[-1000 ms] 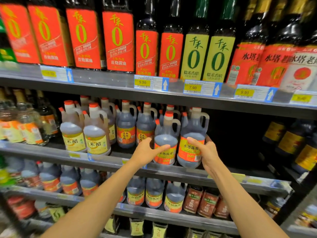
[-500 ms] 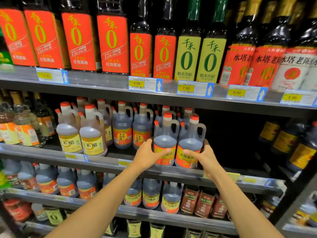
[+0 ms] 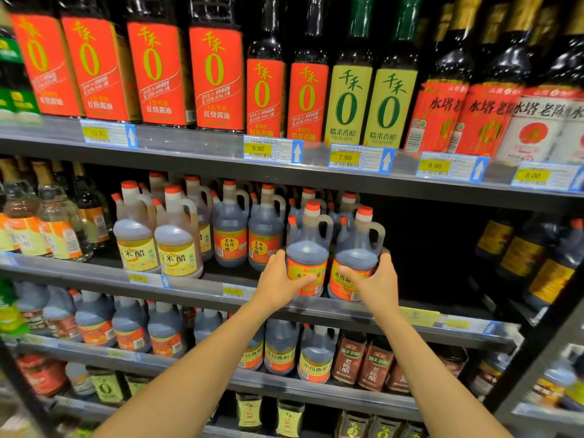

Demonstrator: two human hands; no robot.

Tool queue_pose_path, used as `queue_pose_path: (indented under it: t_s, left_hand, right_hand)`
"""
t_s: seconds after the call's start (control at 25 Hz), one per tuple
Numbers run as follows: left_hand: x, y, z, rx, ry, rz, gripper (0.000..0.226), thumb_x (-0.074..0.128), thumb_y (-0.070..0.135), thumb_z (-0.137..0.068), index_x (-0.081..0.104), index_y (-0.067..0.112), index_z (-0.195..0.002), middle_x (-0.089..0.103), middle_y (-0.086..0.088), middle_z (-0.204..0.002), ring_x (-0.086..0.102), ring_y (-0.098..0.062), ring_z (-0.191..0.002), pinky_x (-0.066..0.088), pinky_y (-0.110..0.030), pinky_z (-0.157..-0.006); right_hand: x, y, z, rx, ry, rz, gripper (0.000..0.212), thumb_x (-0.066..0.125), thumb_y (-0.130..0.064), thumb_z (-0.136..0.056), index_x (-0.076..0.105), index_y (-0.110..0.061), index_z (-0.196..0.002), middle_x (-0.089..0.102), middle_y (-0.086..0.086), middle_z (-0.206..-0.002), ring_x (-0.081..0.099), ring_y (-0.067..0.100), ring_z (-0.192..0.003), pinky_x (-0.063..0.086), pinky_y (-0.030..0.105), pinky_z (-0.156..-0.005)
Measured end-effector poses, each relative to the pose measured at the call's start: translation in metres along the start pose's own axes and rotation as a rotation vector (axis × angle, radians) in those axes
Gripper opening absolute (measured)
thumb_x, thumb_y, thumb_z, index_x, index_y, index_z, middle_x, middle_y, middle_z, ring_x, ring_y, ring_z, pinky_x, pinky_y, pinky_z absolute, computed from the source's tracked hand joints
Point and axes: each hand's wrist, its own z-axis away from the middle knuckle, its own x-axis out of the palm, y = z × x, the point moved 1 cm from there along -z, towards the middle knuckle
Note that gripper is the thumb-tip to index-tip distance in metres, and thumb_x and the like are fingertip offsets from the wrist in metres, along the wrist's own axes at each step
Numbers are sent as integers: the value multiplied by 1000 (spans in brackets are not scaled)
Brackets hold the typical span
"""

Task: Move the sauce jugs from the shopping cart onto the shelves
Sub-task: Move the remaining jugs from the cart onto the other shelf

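- Dark-brown left jug (image 3: 308, 254) and right jug (image 3: 358, 257) stand upright, just beside each other, on the front lip of the middle shelf (image 3: 202, 287).
- The left hand (image 3: 279, 284) grips the left jug from 8 o'clock, with the thumb across the label and the fingers (image 3: 275, 260) curled round the side.
- The right hand (image 3: 377, 282) grips the right jug from 4 o'clock, thumb on the label, fingers wrapped behind.
- Each jug's long axis runs 12 to 6, red cap up, with the handle at 3 o'clock.
- Each hand is nearest its own jug, so the next move is likely a straight push back toward the rear jugs (image 3: 349, 200) at 12 o'clock.
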Motion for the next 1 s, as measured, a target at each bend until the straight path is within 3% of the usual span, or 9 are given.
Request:
queue_pose_path:
  t_s: [0.2,0.4,0.6,0.68,0.76,0.88,1.0]
  left_hand:
    - [0,2,1,-37,-11,29,59,82,42,-74,48,14,-114,54,-5,-114,59,-22,-106,53,-45,-91]
    - [4,7,6,-49,-8,55,60,82,36,-75,44,13,-116,50,-5,-118,57,-23,-109,52,-46,-92]
    - [-3,3,14,-31,-66,-11,83,82,40,-73,36,13,-137,42,-8,-135,47,-27,-127,45,-41,-102]
    - [-14,1,22,-37,-76,-52,99,79,43,-78,21,9,-151,28,-11,-153,30,-28,-142,35,-42,-113]
    - [-32,-1,32,-39,-53,-81,102,75,45,-82,12,9,-155,19,-10,-158,23,-28,-146,30,-43,-116]
    - [-74,-10,54,-23,24,-209,91,71,51,-83,24,12,-150,30,-9,-150,36,-28,-137,39,-42,-109]
    - [-134,-28,92,-43,72,-488,84,66,60,-81,32,15,-144,38,-7,-140,45,-28,-128,49,-43,-96]
  right_hand:
    - [1,-4,1,35,1,-6,72,89,-25,-69,46,-15,-125,58,7,-121,60,24,-110,54,40,-89]
    - [2,-2,4,116,-27,-20,89,91,-24,-64,38,-15,-134,51,10,-132,57,28,-119,52,47,-97]
    - [4,2,32,175,37,76,113,90,-26,-69,17,-12,-154,26,11,-155,31,30,-143,36,47,-112]
    - [7,-3,47,144,114,140,109,89,-28,-69,21,-10,-152,29,13,-153,31,31,-142,37,48,-111]
    - [12,-15,63,108,215,199,99,89,-26,-69,30,-6,-146,34,16,-146,36,34,-136,39,48,-107]
    - [32,-48,92,22,323,302,73,87,-23,-70,44,1,-123,43,22,-127,43,42,-122,41,52,-99]
    - [71,-103,127,-38,163,377,67,84,-30,-72,45,-2,-119,45,18,-127,40,38,-124,37,49,-101]
